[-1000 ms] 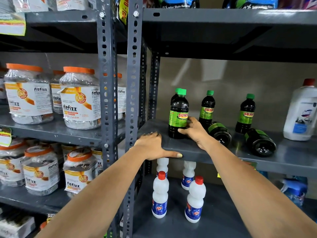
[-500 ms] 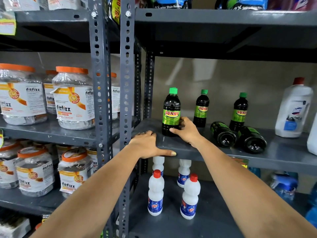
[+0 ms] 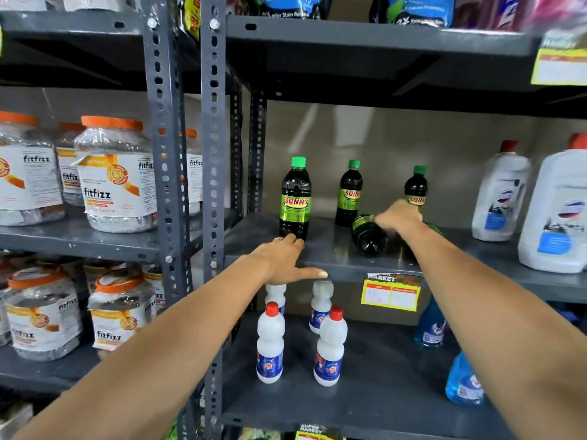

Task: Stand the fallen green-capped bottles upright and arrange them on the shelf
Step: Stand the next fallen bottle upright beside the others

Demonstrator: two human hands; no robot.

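Head: R hand on fallen bottle, blurred.

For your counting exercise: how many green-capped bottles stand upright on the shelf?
3. One at front left by the left hand, one behind at middle, one at back right above the right hand. A fallen one lies beside; another may be hidden.
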